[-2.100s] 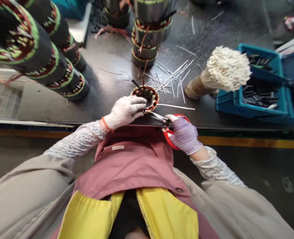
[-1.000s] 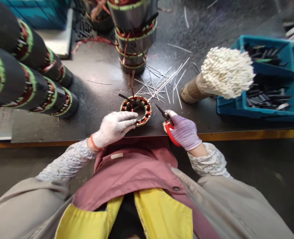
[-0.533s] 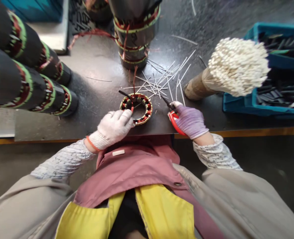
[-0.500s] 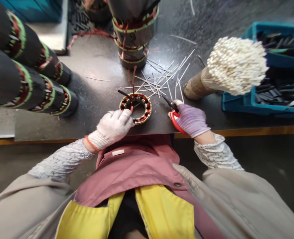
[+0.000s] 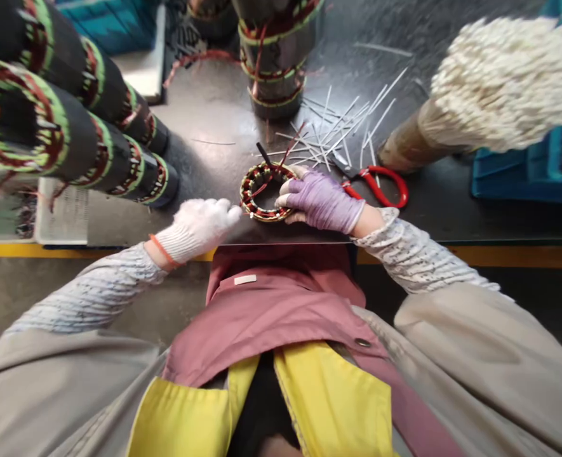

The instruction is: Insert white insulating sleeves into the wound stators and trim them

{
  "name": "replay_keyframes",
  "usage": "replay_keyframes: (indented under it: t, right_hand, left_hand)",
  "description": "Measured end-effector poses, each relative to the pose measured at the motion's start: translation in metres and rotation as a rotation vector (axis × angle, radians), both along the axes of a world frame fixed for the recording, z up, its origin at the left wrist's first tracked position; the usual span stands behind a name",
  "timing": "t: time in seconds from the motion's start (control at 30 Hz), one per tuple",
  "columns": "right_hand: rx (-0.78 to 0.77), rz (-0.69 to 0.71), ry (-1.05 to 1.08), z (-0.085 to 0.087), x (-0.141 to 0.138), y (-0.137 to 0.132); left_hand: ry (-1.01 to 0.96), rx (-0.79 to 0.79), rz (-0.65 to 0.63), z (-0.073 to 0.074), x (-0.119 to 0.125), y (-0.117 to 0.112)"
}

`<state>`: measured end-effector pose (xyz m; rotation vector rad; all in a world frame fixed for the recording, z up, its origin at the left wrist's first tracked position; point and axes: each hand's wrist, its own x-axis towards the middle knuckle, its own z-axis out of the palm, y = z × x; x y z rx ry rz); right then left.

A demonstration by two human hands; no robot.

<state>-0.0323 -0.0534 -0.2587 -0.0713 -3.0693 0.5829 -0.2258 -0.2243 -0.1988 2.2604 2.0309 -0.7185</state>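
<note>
A small wound stator ring point(image 5: 266, 192) with red and green windings lies flat on the dark table, and a thin black strip point(image 5: 264, 154) sticks up from its far side. My right hand point(image 5: 319, 200), in a purple glove, grips the ring's right side. My left hand point(image 5: 199, 221), in a white knit glove, rests with its fingertips just at the ring's lower left edge. Red-handled scissors point(image 5: 376, 187) lie on the table to the right of my right hand, their blades hidden among loose white strips point(image 5: 340, 133).
Large black-wrapped stators point(image 5: 80, 130) lie in rows at the left. A stack of stators point(image 5: 275, 70) stands behind the ring. A paper-wrapped bundle of white sleeves point(image 5: 504, 82) leans at the right, over a blue crate point(image 5: 528, 184). The table's front edge runs below my hands.
My right hand has let go of the scissors, which now lie on the table, and has taken hold of the ring. My left hand has moved left, off the ring's top.
</note>
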Motion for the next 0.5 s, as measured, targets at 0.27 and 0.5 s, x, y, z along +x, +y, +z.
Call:
replay_keyframes:
  t: [0.27,0.5]
  right_hand:
    - [-0.175,-0.083,0.126,0.001,0.013,-0.006]
    - [-0.082,-0.168,0.286,0.004,0.026,-0.025]
  left_hand:
    - [-0.391,0.387,-0.006,-0.001,-0.031,-0.008]
    - [-0.358,0.429,-0.258,-0.051,0.030,0.012]
